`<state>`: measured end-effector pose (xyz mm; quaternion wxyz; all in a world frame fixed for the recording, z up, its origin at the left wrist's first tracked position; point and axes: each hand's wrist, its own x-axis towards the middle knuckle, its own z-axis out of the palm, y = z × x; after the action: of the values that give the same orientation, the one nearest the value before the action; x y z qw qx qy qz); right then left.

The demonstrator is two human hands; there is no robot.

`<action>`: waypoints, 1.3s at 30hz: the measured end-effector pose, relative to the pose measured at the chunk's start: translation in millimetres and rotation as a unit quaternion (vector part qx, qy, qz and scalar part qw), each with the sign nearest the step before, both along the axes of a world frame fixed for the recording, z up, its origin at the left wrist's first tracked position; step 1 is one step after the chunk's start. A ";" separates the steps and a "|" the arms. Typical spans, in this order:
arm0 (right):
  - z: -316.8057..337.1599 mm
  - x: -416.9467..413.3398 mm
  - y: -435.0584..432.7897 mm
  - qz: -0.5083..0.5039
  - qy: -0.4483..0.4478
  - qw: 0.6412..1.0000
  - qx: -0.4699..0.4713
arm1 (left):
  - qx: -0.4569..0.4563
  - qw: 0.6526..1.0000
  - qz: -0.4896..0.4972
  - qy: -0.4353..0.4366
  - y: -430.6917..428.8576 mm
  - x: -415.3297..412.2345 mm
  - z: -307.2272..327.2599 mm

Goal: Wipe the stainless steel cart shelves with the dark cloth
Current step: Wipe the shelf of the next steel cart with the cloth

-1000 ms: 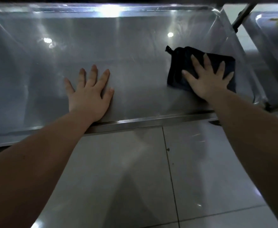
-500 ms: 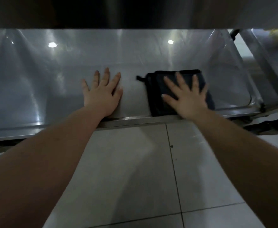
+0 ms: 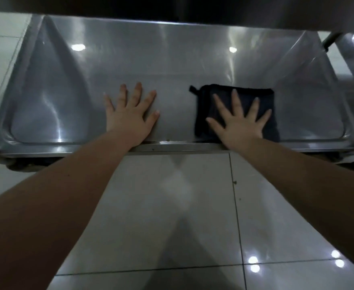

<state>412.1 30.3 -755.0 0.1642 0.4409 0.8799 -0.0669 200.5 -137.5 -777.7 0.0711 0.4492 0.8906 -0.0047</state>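
Currently the right hand [image 3: 242,125] presses flat, fingers spread, on the cloth [image 3: 238,97] near the shelf [image 3: 172,59] front edge, while the left hand [image 3: 130,116] lies open, probably for bracing.

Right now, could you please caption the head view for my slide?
Right hand presses the dark cloth flat on the stainless steel cart shelf; left hand rests flat alongside.

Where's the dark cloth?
Head view, right of centre: the dark cloth lies flat on the cart shelf near its front rim, under the spread right hand; the left hand rests on bare steel to its left.
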 end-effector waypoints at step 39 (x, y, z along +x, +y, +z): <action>-6.9 -41.2 -49.5 -0.026 0.102 0.994 -0.031 | 0.011 0.997 -0.050 -0.060 9.3 45.9 15.9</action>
<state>370.9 -19.2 -762.0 0.0852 0.4491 0.8779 -0.1428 246.4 -128.2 -761.8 0.1190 0.4934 0.8612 0.0279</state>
